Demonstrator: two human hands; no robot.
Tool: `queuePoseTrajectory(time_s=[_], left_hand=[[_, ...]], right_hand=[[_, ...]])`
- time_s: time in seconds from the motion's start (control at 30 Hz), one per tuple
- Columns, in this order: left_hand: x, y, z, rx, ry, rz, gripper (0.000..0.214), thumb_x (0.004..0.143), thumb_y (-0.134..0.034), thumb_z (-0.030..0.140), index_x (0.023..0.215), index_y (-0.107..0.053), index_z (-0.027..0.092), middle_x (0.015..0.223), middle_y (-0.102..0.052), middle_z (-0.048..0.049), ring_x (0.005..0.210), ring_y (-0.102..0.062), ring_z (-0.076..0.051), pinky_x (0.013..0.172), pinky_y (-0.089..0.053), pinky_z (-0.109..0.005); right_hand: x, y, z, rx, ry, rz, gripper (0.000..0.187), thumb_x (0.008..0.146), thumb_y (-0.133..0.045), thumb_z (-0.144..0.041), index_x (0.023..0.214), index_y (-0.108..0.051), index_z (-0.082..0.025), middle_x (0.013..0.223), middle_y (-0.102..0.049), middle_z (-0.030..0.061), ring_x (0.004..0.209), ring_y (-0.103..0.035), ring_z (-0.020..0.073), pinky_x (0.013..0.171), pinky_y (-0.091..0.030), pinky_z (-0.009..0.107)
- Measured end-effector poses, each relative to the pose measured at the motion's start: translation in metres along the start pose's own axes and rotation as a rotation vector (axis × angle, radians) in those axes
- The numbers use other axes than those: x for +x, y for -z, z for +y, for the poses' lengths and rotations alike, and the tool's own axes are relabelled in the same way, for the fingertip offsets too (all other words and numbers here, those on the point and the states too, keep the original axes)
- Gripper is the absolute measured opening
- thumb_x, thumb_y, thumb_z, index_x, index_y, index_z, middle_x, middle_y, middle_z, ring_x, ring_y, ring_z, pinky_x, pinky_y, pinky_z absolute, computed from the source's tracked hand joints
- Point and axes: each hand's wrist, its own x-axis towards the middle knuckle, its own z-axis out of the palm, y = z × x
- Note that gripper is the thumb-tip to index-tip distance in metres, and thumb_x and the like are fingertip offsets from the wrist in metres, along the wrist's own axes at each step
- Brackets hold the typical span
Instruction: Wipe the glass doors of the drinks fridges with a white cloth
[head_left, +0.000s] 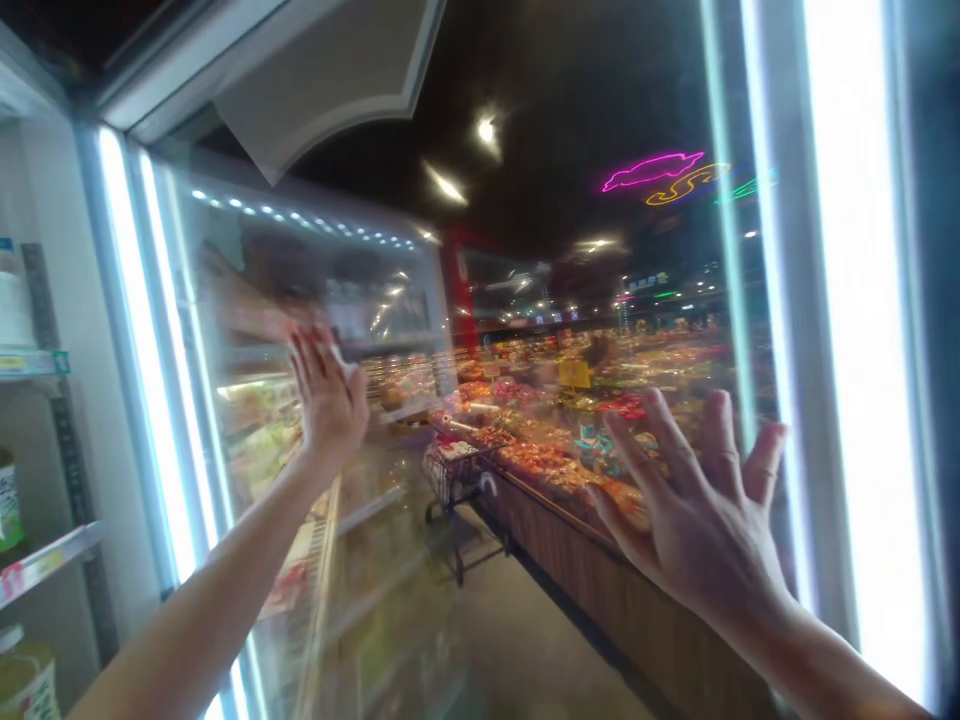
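Step in hand, my read via head cam: flat-hand work at the glass panel point(375, 560), which fills ctr-left of frame, reflections all over it. L hand point(328, 395), left of ctr, fingers out straight & close together, palm side toward the glass; looks to be on it. Pale patch point(341, 355) at its edge: could be a cloth or a reflection, too blurred, so can't say if it's holding anything. R hand point(709, 530), lower right, fingers spread wide, nothing in grip; can't confirm if it's touching glass or just short of it.

Next move IMO calls for light, even pressure from L, and R kept off the light strip point(862, 400) at far right.

Writing: not much. Price rail point(49, 565) at left edge has red marks, illegible. Green-labelled bottle point(9, 505) just above it, label cut off by frame, no brand readable. Yellow sign point(574, 373) right of ctr over the produce point(540, 465), text N/A at this res. Neon outlines point(652, 172) upper right, pink/orange/green, can't read any words. Also mid-frame: shopping cart point(454, 475) by the wood-sided tabletop point(570, 545).
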Motion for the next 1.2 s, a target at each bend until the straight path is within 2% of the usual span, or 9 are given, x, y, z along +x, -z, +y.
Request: queuePoseTrajectory(time_s=[0.1,0.17,0.23,0.33,0.43,0.57,0.77,1.0,1.2], left_hand=[[-0.063,0.001,0.034,-0.001,-0.484,-0.286,0.085,0.099,-0.046,0.046,0.166,-0.001,0.021,0.174,0.008,-0.0106,0.160,0.004,-0.036,0.129,-0.021,-0.062],[-0.089,0.010,0.022,-0.041,-0.739,-0.365,0.078,0.099,-0.044,0.047,0.166,-0.008,0.027,0.175,-0.002,0.0006,0.162,-0.005,-0.026,0.130,-0.029,-0.046],[-0.086,0.021,-0.022,-0.029,-0.565,-0.226,0.073,0.100,-0.042,0.045,0.165,-0.008,0.038,0.174,-0.008,0.0065,0.161,-0.009,-0.024,0.130,-0.030,-0.048],[-0.069,0.029,-0.088,0.021,-0.179,-0.026,0.080,0.103,-0.031,0.030,0.159,0.026,0.023,0.172,0.020,-0.0108,0.157,0.015,-0.035,0.126,-0.014,-0.076],[-0.109,0.030,-0.089,0.034,-0.026,0.024,0.083,0.102,-0.033,0.031,0.159,0.027,0.020,0.170,0.024,-0.0141,0.156,0.018,-0.034,0.126,-0.011,-0.075],[-0.189,0.036,-0.076,0.009,-0.179,-0.135,0.078,0.098,-0.045,0.038,0.165,-0.005,0.034,0.174,-0.012,-0.0073,0.159,-0.014,-0.029,0.126,-0.034,-0.057],[-0.133,0.040,-0.197,0.065,0.199,0.005,0.080,0.104,-0.031,0.031,0.159,0.025,0.019,0.172,0.018,-0.0166,0.156,0.020,-0.021,0.130,-0.005,-0.057],[-0.223,0.050,-0.146,0.016,0.006,-0.081,0.078,0.099,-0.040,0.021,0.166,0.000,0.024,0.174,0.007,-0.0018,0.160,0.004,-0.015,0.132,-0.008,-0.044],[-0.116,0.027,-0.162,0.022,0.077,-0.043,0.081,0.102,-0.041,0.031,0.164,0.008,0.019,0.173,0.013,-0.0136,0.160,0.013,-0.030,0.130,-0.010,-0.065]], right_hand=[[0.003,-0.004,-0.011,0.032,-0.043,-0.022,0.086,0.099,-0.049,-0.060,0.167,-0.006,-0.032,0.175,-0.012,0.0117,0.157,-0.004,0.0518,0.113,-0.014,0.089],[0.008,-0.008,-0.024,0.039,-0.057,-0.023,0.091,0.097,-0.050,-0.064,0.168,-0.005,-0.028,0.175,-0.003,0.0143,0.157,-0.003,0.0528,0.114,-0.013,0.087],[0.015,-0.011,-0.041,0.030,-0.033,-0.030,0.094,0.095,-0.053,-0.064,0.168,-0.006,-0.026,0.175,-0.003,0.0154,0.157,-0.003,0.0519,0.117,-0.013,0.084],[0.024,-0.018,-0.071,0.028,0.016,-0.070,0.097,0.094,-0.059,-0.061,0.168,-0.006,-0.027,0.175,-0.008,0.0157,0.158,-0.002,0.0501,0.119,-0.013,0.081],[0.023,-0.029,-0.103,0.052,-0.008,-0.071,0.098,0.093,-0.063,-0.059,0.168,-0.006,-0.028,0.175,-0.008,0.0148,0.158,-0.002,0.0495,0.119,-0.011,0.082],[0.009,-0.044,-0.135,0.057,-0.029,-0.053,0.098,0.091,-0.063,-0.062,0.167,-0.010,-0.030,0.175,-0.011,0.0123,0.158,-0.004,0.0472,0.121,-0.008,0.079],[-0.001,-0.054,-0.144,0.031,-0.040,-0.027,0.088,0.094,-0.049,-0.070,0.166,-0.010,-0.039,0.175,-0.003,0.0016,0.158,-0.006,0.0435,0.123,-0.004,0.072],[0.000,-0.059,-0.147,0.060,-0.105,-0.019,0.079,0.092,-0.045,-0.066,0.162,-0.012,-0.050,0.174,-0.006,-0.0074,0.158,-0.005,0.0416,0.122,-0.003,0.076],[-0.001,-0.060,-0.145,0.043,-0.112,-0.006,0.079,0.092,-0.048,-0.062,0.162,-0.013,-0.051,0.173,-0.006,-0.0090,0.157,-0.008,0.0419,0.124,-0.005,0.074]])
